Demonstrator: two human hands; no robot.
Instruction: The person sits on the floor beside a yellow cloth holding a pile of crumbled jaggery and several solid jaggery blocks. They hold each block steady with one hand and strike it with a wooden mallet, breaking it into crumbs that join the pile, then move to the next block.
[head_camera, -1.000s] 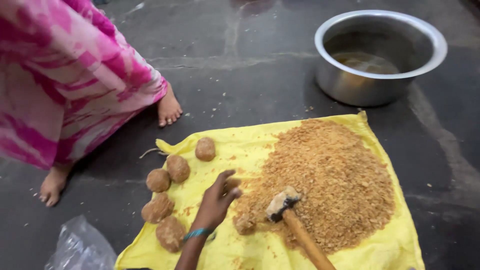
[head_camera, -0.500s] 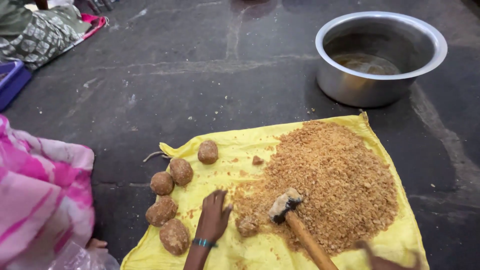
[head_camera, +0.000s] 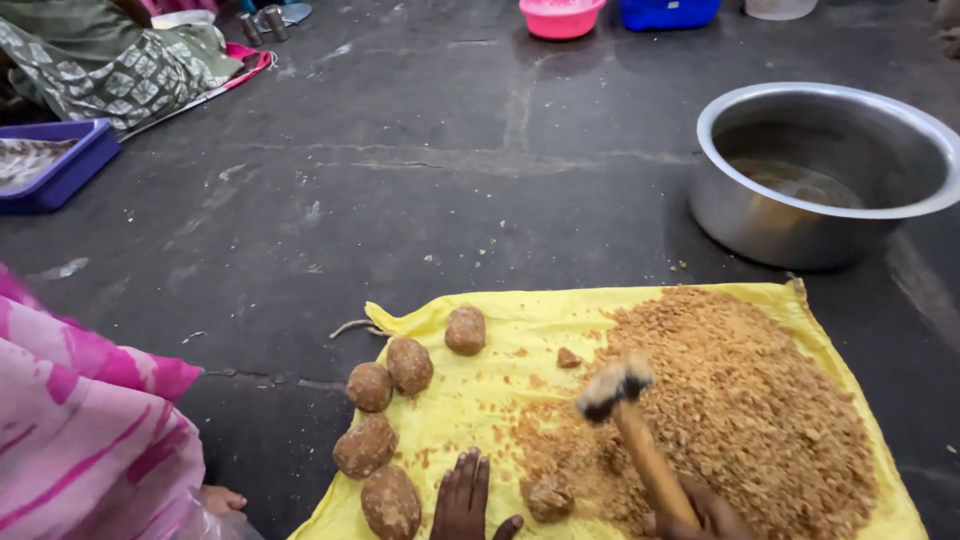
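Note:
A yellow cloth (head_camera: 500, 350) lies on the dark floor with a heap of brown crumbled jaggery (head_camera: 740, 400) on its right half. Several round brown lumps (head_camera: 390, 365) sit along its left edge. My right hand (head_camera: 700, 515) grips the wooden handle of a hammer (head_camera: 630, 420), whose crumb-coated head is raised and blurred above the cloth. My left hand (head_camera: 465, 500) rests flat on the cloth at the bottom edge, fingers apart, next to a small brown lump (head_camera: 548, 495).
A large steel pot (head_camera: 820, 170) stands on the floor behind the cloth at right. A person in pink clothing (head_camera: 90, 430) is at the lower left. A purple tray (head_camera: 50, 165), a pink bowl (head_camera: 560, 15) and a blue tub (head_camera: 668, 12) lie farther back.
The hammer head has lifted off the crumbs. My left hand has slid down toward the bottom edge. The person in pink has shifted to the lower left corner; the view tilted up.

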